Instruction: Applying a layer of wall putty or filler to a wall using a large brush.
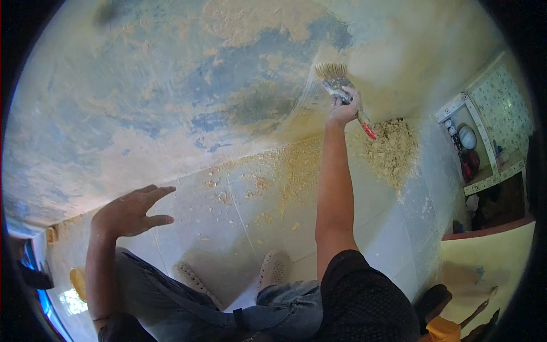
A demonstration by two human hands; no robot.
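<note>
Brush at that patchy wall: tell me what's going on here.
A person's right hand grips a wide brush with a red handle end, its bristles up by the blotchy blue-and-tan wall; whether they touch it is hard to tell. The left hand is empty, fingers apart, held low near the wall. Tan flakes are scattered on the tiled floor, with a larger heap against the wall's foot, beyond the right forearm.

Your right hand [346,107] grips a paintbrush [336,81] against a patchy wall [171,85]; your left hand [132,212] hovers, empty.
</note>
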